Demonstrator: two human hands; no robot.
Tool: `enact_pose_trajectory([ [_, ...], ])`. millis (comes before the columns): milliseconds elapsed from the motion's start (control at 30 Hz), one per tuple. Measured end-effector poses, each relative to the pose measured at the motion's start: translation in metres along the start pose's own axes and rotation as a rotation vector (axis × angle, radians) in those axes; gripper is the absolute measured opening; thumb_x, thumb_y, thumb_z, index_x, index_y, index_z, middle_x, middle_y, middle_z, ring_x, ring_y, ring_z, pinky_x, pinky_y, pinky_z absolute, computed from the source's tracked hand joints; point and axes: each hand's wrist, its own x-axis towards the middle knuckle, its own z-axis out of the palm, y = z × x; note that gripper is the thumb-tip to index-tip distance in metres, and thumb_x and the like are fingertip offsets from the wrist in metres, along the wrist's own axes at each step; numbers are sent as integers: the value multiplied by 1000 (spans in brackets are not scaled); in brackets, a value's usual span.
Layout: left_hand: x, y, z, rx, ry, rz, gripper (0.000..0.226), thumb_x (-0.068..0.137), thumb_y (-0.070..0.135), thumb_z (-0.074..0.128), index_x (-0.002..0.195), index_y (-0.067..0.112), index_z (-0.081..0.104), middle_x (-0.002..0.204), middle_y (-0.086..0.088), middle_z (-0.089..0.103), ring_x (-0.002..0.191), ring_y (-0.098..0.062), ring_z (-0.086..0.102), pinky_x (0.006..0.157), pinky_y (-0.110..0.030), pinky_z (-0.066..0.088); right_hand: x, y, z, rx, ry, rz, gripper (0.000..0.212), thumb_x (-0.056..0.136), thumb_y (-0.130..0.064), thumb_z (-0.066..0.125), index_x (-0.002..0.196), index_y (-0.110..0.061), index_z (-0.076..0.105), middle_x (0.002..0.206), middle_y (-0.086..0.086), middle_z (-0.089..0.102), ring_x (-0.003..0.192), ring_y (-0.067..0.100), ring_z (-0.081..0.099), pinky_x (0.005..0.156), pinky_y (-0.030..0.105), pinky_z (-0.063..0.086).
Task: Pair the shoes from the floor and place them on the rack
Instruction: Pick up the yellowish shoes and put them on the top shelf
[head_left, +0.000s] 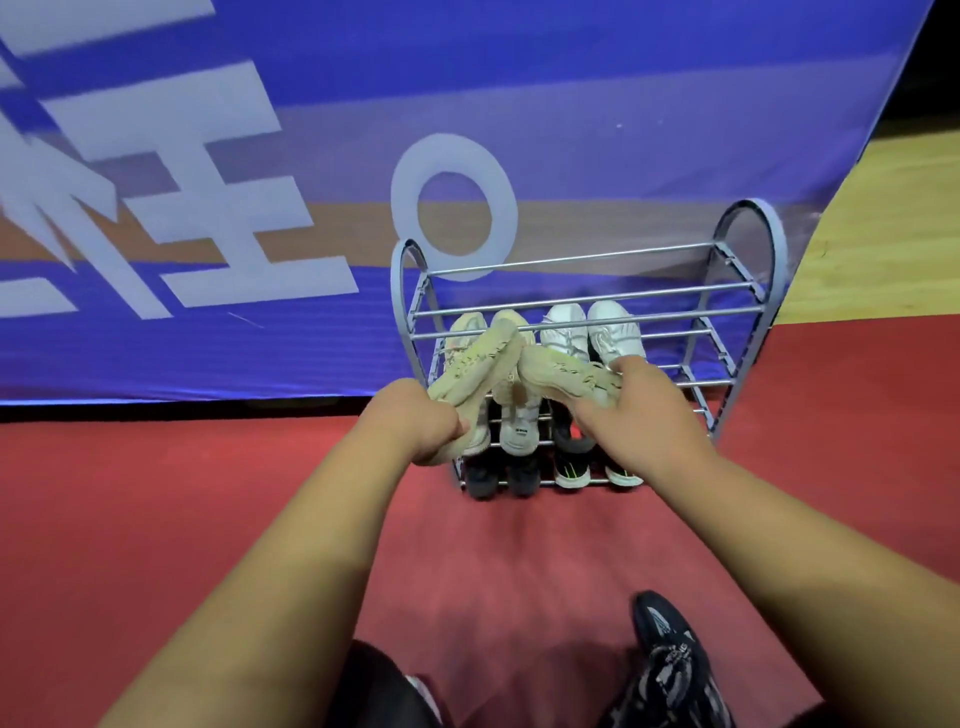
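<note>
Floor: red matting (156, 493) underfoot; a strip of pale wood flooring (883, 228) shows at the far right.
Backdrop: a blue banner (571, 78) with large white lettering stands just behind the rack.
Rack: grey metal shoe rack (748, 228) with rod shelves, set on the red matting against the banner.
On the rack: a cream pair (462, 330) and a white pair (592, 327) sit side by side on an upper shelf. A black pair (493, 480) and a black-and-green pair (571, 470) sit at the bottom.
Hard to see: the middle shelves are largely covered by the hands; one white heel (519, 431) peeks through.
Left hand: the left hand (415, 423) is curled tightly round the heel end of the left beige shoe (483, 361).
Right hand: the right hand (639, 410) grips the right beige shoe (566, 371) the same way.
Held shoes: both are in the air over the rack's front, toes angled toward each other.
Cut off: the person's own black shoe (670, 665) runs out at the bottom edge.
</note>
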Motion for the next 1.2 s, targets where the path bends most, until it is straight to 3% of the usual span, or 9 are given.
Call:
enact_pose_trajectory([
  [100, 14, 10, -8, -44, 102, 18, 34, 80, 40, 75, 78, 13, 55, 77, -4, 61, 65, -18, 56, 48, -28, 33, 15, -10, 5, -4, 77, -84, 66, 77, -50, 69, 130, -13, 59, 119, 10, 65, 112, 33, 59, 96, 43, 51],
  [167, 27, 18, -10, -82, 163, 36, 32, 81, 42, 73, 80, 16, 55, 81, -3, 62, 67, -17, 56, 49, -28, 33, 28, -16, 7, 17, 144, -106, 68, 78, -49, 66, 135, -12, 57, 124, 11, 63, 117, 35, 57, 103, 47, 49],
  [267, 50, 30, -8, -100, 278, 68, 34, 83, 46, 70, 91, 14, 61, 80, 0, 57, 70, -23, 55, 52, -29, 35, 56, -28, 16, 52, 192, -102, 66, 82, -47, 67, 136, -11, 55, 128, 15, 60, 120, 39, 54, 104, 51, 46],
  [333, 69, 38, -4, -66, 350, 66, 41, 86, 45, 67, 106, 9, 62, 91, -5, 60, 80, -29, 58, 57, -31, 39, 79, -38, 26, 46, 192, -71, 62, 87, -42, 69, 138, -9, 54, 131, 18, 58, 122, 42, 52, 106, 52, 43],
  [600, 144, 62, 19, 105, 460, 89, 80, 102, 54, 46, 147, -12, 34, 130, -19, 55, 116, -37, 58, 77, -46, 53, 162, -66, 78, -22, 142, -20, 48, 95, -37, 62, 131, -5, 56, 125, 20, 54, 116, 43, 49, 102, 49, 40],
  [800, 182, 66, 33, 237, 488, 108, 81, 103, 57, 41, 147, -10, 34, 128, -18, 58, 114, -33, 61, 62, -39, 44, 199, -76, 107, 15, 132, 28, 51, 95, -37, 64, 127, 1, 57, 128, 21, 52, 119, 42, 48, 99, 46, 41],
  [967, 194, 58, 44, 198, 498, 104, 90, 99, 65, 44, 152, -6, 28, 140, -17, 52, 125, -32, 54, 79, -43, 55, 197, -70, 126, 20, -46, -5, 73, 81, -49, 75, 134, -5, 50, 132, 18, 46, 126, 41, 44, 102, 44, 42],
  [1067, 193, 48, 49, 88, 480, 176, 86, 95, 55, 59, 152, -1, 29, 143, -16, 48, 130, -32, 48, 91, -44, 52, 192, -58, 125, 0, -42, -74, 67, 77, -43, 72, 131, -10, 51, 126, 15, 48, 122, 39, 47, 98, 42, 44],
  [1200, 191, 39, 52, -86, 500, 224, 74, 90, 49, 71, 143, 8, 40, 136, -10, 53, 126, -31, 49, 91, -44, 50, 189, -57, 118, 72, -38, -117, 57, 75, -53, 73, 118, -18, 59, 114, 9, 55, 111, 32, 56, 97, 44, 53],
])
